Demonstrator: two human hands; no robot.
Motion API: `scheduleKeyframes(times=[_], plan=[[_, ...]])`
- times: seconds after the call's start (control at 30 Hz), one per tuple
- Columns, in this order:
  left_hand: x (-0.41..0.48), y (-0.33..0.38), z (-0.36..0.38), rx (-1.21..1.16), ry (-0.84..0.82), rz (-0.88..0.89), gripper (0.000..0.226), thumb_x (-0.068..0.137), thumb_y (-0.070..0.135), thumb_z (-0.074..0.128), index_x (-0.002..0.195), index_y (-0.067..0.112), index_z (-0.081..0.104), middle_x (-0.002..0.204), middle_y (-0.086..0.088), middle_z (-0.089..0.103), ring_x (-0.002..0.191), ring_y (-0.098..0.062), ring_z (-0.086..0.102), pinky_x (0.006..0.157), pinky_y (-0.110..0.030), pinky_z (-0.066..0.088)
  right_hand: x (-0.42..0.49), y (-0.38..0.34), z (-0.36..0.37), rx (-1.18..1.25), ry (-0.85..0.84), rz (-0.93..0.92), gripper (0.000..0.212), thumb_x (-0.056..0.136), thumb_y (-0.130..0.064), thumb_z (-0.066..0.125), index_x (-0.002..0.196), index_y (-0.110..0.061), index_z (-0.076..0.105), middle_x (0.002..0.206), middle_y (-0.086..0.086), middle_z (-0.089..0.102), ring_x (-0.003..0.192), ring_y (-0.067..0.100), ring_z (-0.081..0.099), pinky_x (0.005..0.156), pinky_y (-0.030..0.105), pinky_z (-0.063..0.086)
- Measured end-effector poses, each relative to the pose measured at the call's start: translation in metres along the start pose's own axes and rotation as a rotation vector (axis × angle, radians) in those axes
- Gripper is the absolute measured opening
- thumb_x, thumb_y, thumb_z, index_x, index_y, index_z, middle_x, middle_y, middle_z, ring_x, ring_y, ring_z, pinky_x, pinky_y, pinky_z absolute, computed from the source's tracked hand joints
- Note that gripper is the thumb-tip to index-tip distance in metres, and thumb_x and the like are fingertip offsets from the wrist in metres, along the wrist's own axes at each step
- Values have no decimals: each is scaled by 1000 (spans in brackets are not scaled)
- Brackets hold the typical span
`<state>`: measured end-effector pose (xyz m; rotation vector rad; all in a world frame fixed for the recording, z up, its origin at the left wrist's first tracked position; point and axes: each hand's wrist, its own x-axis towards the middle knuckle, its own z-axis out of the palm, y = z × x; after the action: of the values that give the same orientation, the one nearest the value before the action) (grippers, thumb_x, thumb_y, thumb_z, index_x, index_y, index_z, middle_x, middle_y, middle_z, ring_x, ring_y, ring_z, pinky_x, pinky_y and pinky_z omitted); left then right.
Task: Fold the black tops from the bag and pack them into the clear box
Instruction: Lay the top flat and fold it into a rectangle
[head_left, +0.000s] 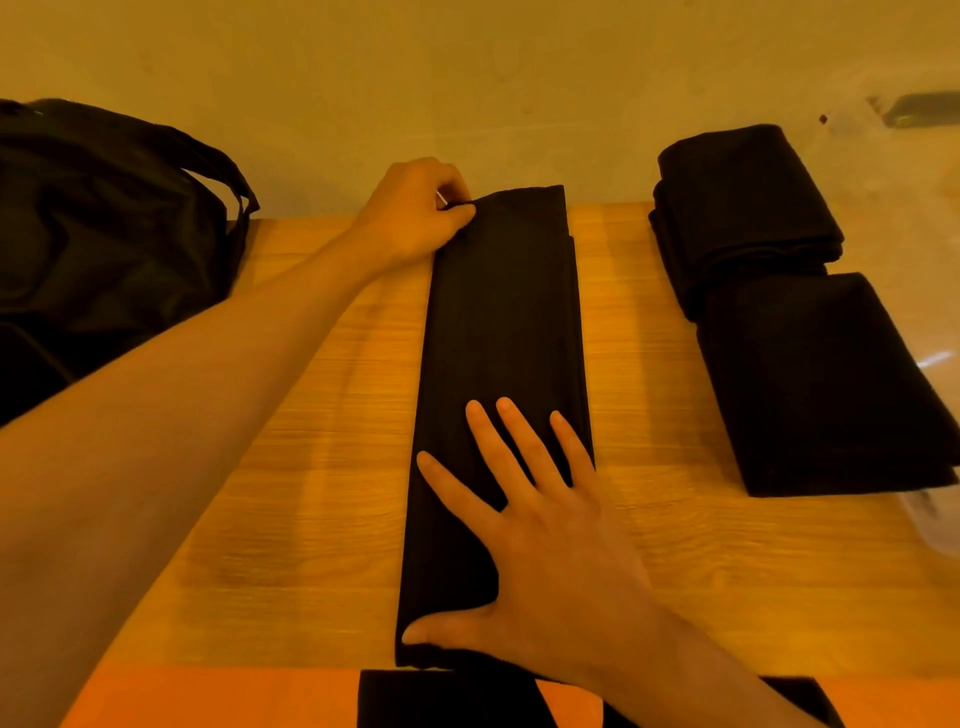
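A black top (504, 332) lies folded into a long narrow strip down the middle of the wooden table (311, 467). My left hand (415, 213) pinches its far left corner at the table's back edge. My right hand (530, 525) lies flat with fingers spread on the strip's near end, pressing it down. A black bag (104, 234) sits at the far left of the table. Two folded black tops (748, 208) (821, 384) lie at the right, inside a clear box whose rim (935, 525) is faintly visible.
A plain wall (467, 78) stands just behind the table. Black fabric (447, 699) shows at the bottom edge, below the table's near edge. Bare wood lies on both sides of the strip.
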<state>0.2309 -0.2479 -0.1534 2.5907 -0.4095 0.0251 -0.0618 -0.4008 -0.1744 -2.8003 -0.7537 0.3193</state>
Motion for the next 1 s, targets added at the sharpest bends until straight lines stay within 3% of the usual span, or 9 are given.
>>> scheduleKeyframes(times=[0.1, 0.23, 0.37, 0.63, 0.77, 0.83, 0.9, 0.97, 1.0], plan=[[-1, -5, -6, -28, -32, -13, 24, 98, 11, 62, 121, 16, 69, 123, -2, 64, 103, -11, 58, 79, -17, 43, -1, -1, -3, 36, -9, 7, 105, 71, -101, 20, 159, -44, 8, 169, 7, -7, 154, 31, -16, 118, 67, 5], [-2, -11, -10, -44, -47, -45, 21, 99, 20, 65, 119, 16, 70, 116, 2, 65, 104, -10, 57, 83, -22, 43, 3, 3, -20, 60, -21, -11, 92, 80, -95, 17, 156, -49, -4, 167, 3, -20, 150, 26, -29, 121, 53, -14], [-1, -14, -11, -144, -28, -91, 7, 96, 22, 69, 103, 18, 68, 107, 3, 64, 100, -11, 58, 75, -15, 44, 23, 14, -23, -56, 35, -103, 84, 88, -87, 16, 159, -44, 5, 169, 5, -4, 155, 28, -11, 124, 53, -3], [16, -19, -8, -210, -34, -146, 7, 97, 20, 68, 102, 15, 70, 96, 4, 63, 82, -1, 56, 73, -14, 45, 22, 20, -12, -61, 32, -145, 83, 88, -88, 17, 158, -46, 1, 169, 3, -9, 153, 27, -18, 123, 57, -1], [24, -19, -3, -301, 81, -227, 6, 101, 17, 61, 104, 13, 65, 93, 1, 68, 86, -10, 66, 75, -18, 53, 21, 21, -11, -45, 38, -152, 83, 88, -88, 17, 158, -46, 2, 169, 3, -9, 153, 26, -18, 123, 57, -1], [15, -13, -5, -148, 170, -141, 14, 103, 21, 58, 109, 13, 67, 107, -3, 69, 97, -14, 65, 75, -14, 46, 22, 21, -11, -48, 35, -149, 83, 88, -88, 16, 158, -46, 1, 169, 3, -10, 153, 26, -19, 123, 57, -2], [-4, -6, -6, 22, 206, 122, 25, 105, 27, 53, 118, 12, 68, 118, -6, 68, 108, -19, 62, 87, -21, 44, 23, 21, -12, -60, 30, -148, 82, 88, -88, 14, 157, -47, -1, 168, 3, -12, 153, 27, -21, 122, 57, -3], [-24, 2, 0, 224, 52, 381, 45, 107, 40, 42, 138, 13, 59, 141, -10, 59, 130, -25, 53, 106, -34, 38, 24, 20, -13, -72, 18, -147, 82, 88, -88, 11, 157, -47, -5, 167, 2, -16, 152, 27, -23, 122, 57, -4], [-32, 6, 6, 333, -94, 416, 55, 108, 47, 34, 151, 15, 45, 157, -9, 44, 144, -24, 39, 117, -38, 29, 23, 20, -13, -80, 6, -147, 82, 87, -88, 10, 156, -48, -7, 167, 2, -17, 151, 27, -25, 122, 56, -5]])
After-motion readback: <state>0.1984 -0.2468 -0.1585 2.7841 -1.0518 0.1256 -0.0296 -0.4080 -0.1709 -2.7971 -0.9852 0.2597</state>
